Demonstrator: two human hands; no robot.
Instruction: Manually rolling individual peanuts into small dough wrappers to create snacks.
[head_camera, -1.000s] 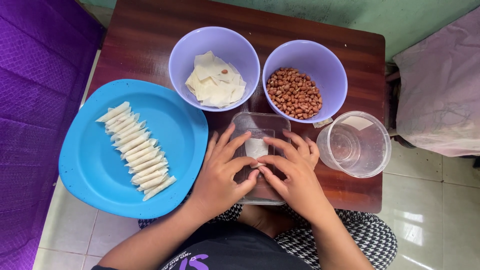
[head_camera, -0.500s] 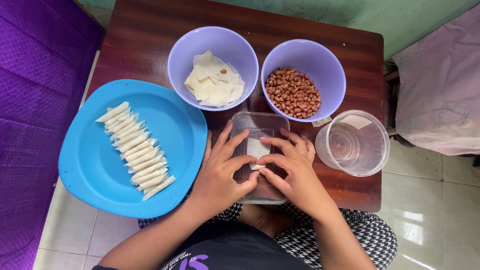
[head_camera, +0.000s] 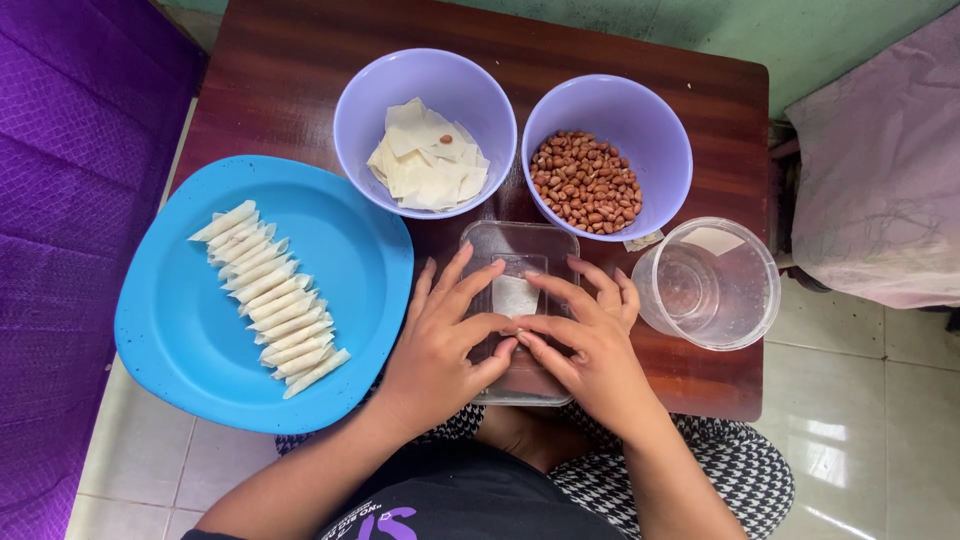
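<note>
Both hands work over a clear flat tray (head_camera: 520, 250) set on the dark wooden counter (head_camera: 300, 70), right at its near edge in front of the person. A small pale wrapper piece (head_camera: 514, 296) lies on the tray. Left hand (head_camera: 445, 345) rests palm-down on the tray's left half, fingers fanned out, thumb tucked in toward the middle; the fanning likely steadies the wrapper flat. Right hand (head_camera: 590, 345) mirrors it from the right, fingertips meeting the left thumb at the wrapper's lower edge. The grip looks like a light press/pinch on that edge from both sides, but the contact point is partly hidden by fingers, so whether either hand really clamps the wrapper, cannot tell.

Around them:
- Blue plate (head_camera: 350, 230) to the left, overhanging the counter edge, holding a neat diagonal row of rolled white sticks (head_camera: 270, 290). Kept close to the left hand, probably for easy drop-off.
- Purple bowl (head_camera: 365, 110) behind, with a stack of flat wrapper squares (head_camera: 428, 160).
- Second purple bowl (head_camera: 655, 130) beside it, with peanuts (head_camera: 585, 182). Both within a short reach.
- Clear round tub (head_camera: 745, 300) at the right, looks to hold a little water; cannot be sure.

Purple cloth (head_camera: 70, 200) to the far left, tiled floor (head_camera: 880, 430) below.
</note>
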